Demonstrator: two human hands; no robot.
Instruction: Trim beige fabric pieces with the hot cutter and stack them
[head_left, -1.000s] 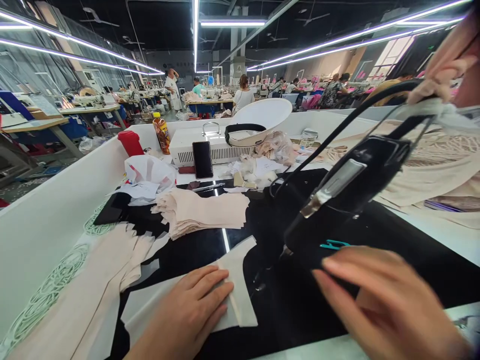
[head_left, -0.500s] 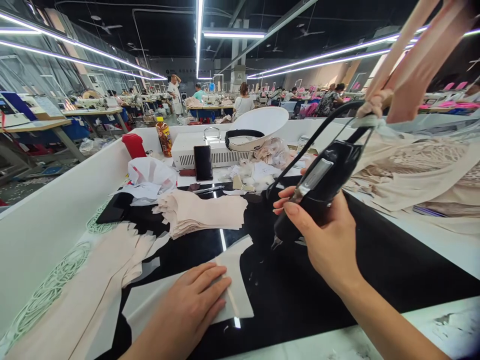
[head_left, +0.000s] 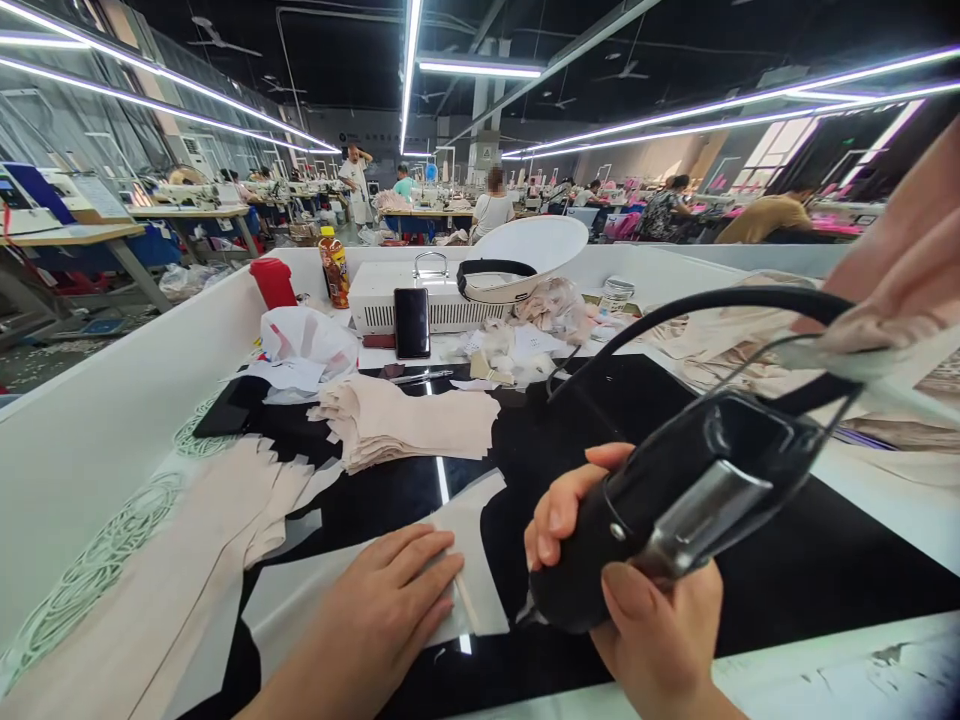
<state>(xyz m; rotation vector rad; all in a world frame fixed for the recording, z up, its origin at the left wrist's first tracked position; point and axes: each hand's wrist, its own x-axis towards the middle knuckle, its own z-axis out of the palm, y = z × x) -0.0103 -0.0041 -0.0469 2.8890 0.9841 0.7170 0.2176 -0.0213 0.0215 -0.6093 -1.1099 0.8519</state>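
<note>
My left hand (head_left: 375,620) lies flat, fingers stretched out, pressing a pale fabric piece (head_left: 465,560) onto the black work surface (head_left: 787,560). My right hand (head_left: 637,600) is wrapped round a black handheld tool (head_left: 675,500) with a silver clip on its side. The tool's tip points down-left, close to the right edge of the fabric piece. A black cord (head_left: 705,305) arcs up from the tool toward the right, where pinkish fabric strips (head_left: 900,270) hang.
A stack of beige cut pieces (head_left: 405,420) lies behind the fabric piece; more beige pieces (head_left: 187,570) spread at the left. At the back stand a white box (head_left: 442,295), a phone (head_left: 412,322), a red cup (head_left: 273,282) and a bottle (head_left: 334,266). White walls (head_left: 97,420) bound the table. People work at far tables.
My right hand has brought the tool down and toward me, so its tip is now near the fabric piece's right edge. My left hand has stayed flat on the piece.
</note>
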